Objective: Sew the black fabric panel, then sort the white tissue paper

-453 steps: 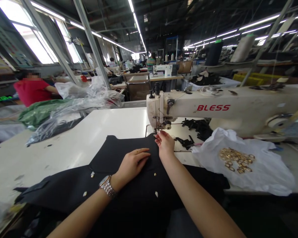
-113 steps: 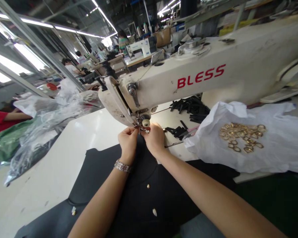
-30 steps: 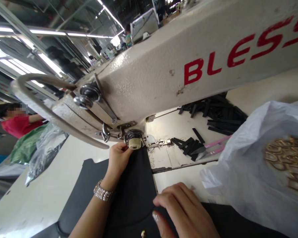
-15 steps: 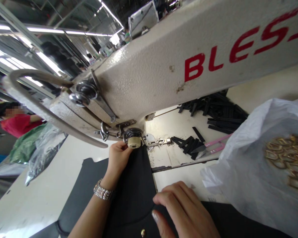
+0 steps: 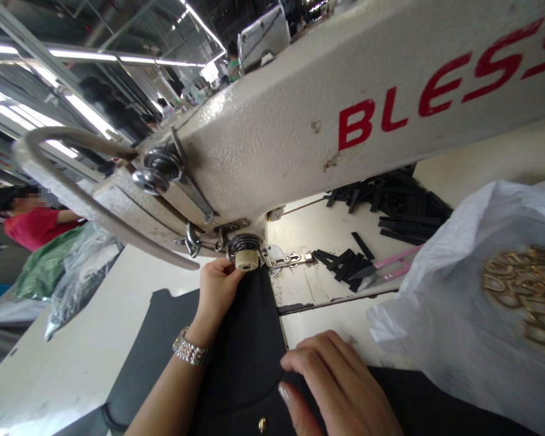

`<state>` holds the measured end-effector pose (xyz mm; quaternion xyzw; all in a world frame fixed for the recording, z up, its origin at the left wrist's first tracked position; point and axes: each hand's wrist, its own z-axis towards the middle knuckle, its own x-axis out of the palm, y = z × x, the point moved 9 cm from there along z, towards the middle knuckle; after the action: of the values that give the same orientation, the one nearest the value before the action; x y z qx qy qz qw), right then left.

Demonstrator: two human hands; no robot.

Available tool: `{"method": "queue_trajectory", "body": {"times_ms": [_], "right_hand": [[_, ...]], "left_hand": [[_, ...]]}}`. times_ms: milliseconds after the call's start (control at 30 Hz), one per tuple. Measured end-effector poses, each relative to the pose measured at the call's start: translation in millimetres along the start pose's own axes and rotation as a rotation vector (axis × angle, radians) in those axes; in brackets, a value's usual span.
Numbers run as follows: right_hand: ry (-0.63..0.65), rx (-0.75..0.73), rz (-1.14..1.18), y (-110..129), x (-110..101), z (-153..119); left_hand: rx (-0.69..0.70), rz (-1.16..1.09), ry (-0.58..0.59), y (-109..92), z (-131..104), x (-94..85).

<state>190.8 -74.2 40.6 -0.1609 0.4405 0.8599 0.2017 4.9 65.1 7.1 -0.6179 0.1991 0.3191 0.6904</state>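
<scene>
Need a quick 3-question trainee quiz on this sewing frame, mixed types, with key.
1. True or false: the left hand is at the needle end of the sewing machine, on the black fabric.
2. What lies in the white bag? A) gold rings B) spools C) red buttons
3. What does the right hand rest on?

Key:
1. True; its fingers sit beside the round knob.
2. A, gold rings.
3. The black fabric, flat near its right edge, close to a gold stud.
</scene>
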Motion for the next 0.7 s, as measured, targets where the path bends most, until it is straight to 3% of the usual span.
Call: {"method": "queue_trajectory", "body": {"times_ms": [200,333,533,700], "right_hand": [[0.048,0.024,0.024,3,1,3],[0.085,0.084,-0.115,4,6,24],[0.27,0.292,-0.45,-34,42,78],[0.272,0.356,-0.501,-54,57,93]], "left_hand": [[0.009,0.06,-0.044,-8,-4,-1.5],[0.088,0.163,-0.061,-20,-9,-1.4],[0.244,0.269,-0.049,-42,-14,2.1],[0.32,0.365,-0.029,-46,-19,7.1]]}}
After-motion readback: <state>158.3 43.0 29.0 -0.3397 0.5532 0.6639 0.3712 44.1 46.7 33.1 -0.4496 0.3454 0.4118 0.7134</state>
